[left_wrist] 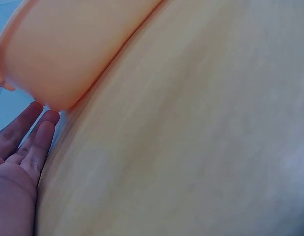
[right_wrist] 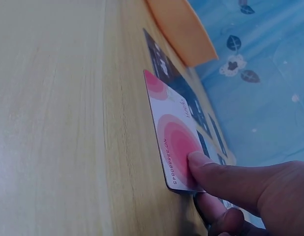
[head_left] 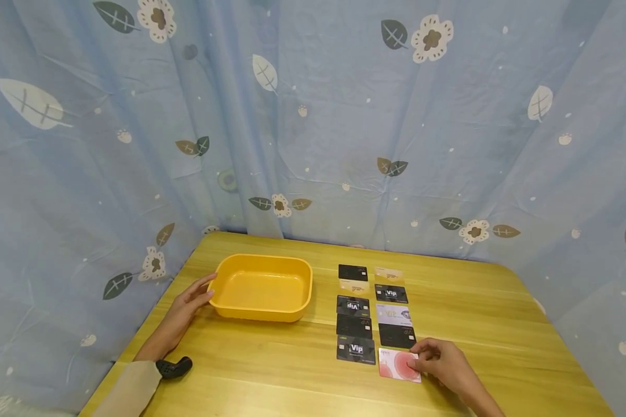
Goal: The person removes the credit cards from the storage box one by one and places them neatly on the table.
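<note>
My right hand (head_left: pixel 443 364) pinches a white and pink card (head_left: pixel 396 364) by its right end, at the near end of the right-hand column of cards. In the right wrist view the thumb lies on top of the card (right_wrist: pixel 174 142) and fingers curl beneath, with that end tilted off the table. My left hand (head_left: pixel 188 310) touches the left side of a yellow plastic basin (head_left: pixel 261 314). Extended fingers (left_wrist: pixel 39 142) meet the basin's outer wall (left_wrist: pixel 68 54) in the left wrist view. Beside the pink card lies a black Vip card (head_left: pixel 356 350).
Two columns of cards lie on the wooden table (head_left: pixel 271 370), including a black card (head_left: pixel 396 335), a silver card (head_left: pixel 393 314) and a gold card (head_left: pixel 389 274). A blue patterned curtain (head_left: pixel 344 127) hangs round the table's back and sides.
</note>
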`<state>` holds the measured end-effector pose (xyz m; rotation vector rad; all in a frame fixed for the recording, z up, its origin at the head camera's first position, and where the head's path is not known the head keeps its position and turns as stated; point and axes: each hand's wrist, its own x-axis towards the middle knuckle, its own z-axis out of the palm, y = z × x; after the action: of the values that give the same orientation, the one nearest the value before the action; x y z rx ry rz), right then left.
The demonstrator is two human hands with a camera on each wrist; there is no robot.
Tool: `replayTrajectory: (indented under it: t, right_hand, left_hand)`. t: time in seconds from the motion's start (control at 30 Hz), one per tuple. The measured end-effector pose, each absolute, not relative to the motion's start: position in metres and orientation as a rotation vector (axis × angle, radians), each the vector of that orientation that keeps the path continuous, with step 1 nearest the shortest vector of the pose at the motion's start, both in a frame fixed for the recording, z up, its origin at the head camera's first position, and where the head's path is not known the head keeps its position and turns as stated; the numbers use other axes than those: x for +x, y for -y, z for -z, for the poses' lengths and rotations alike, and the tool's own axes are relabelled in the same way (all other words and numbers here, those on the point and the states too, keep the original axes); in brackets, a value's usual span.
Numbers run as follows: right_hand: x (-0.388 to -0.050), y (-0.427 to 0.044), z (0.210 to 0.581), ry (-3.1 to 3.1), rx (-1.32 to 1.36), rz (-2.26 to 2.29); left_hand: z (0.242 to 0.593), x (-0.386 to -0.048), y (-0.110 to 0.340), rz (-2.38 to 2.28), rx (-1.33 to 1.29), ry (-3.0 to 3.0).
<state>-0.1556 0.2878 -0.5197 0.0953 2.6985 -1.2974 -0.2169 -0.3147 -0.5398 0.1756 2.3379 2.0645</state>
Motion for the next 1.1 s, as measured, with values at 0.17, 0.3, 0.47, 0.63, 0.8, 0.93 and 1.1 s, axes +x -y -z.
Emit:
replayTrajectory:
  t: [0.17, 0.3, 0.47, 0.63, 0.8, 0.93, 1.1]
  right_hand:
    - [-0.155, -0.288, 0.521, -2.743, 0.104, 1.25]
    - [-0.156, -0.289, 0.523, -2.785, 0.14, 1.243]
    - [-0.156, -0.29, 0.523, -2.794, 0.192, 1.268]
    - [-0.155, -0.292, 0.522, -2.777, 0.226, 1.291]
    - [-0.156, -0.296, 0.52, -2.671, 0.299, 1.465]
    - [-0.161, -0.304, 0.51, -2.647, 0.285, 1.558]
    - [-0.166, -0.32, 0.487, -2.818, 0.208, 1.395]
  left_hand:
    - [0.539, -0.219, 0.313, -2.069, 0.181, -2.332]
    - [0.539, -0.22, 0.311, -2.071, 0.171, -2.325]
    - [0.539, -0.22, 0.309, -2.064, 0.156, -2.318]
    - [0.539, -0.221, 0.309, -2.058, 0.185, -2.315]
    - [0.537, -0.22, 0.313, -1.993, 0.222, -2.354]
    - [0.527, -0.217, 0.321, -1.903, 0.242, -2.439]
    - [0.499, -0.214, 0.327, -1.633, 0.259, -2.768]
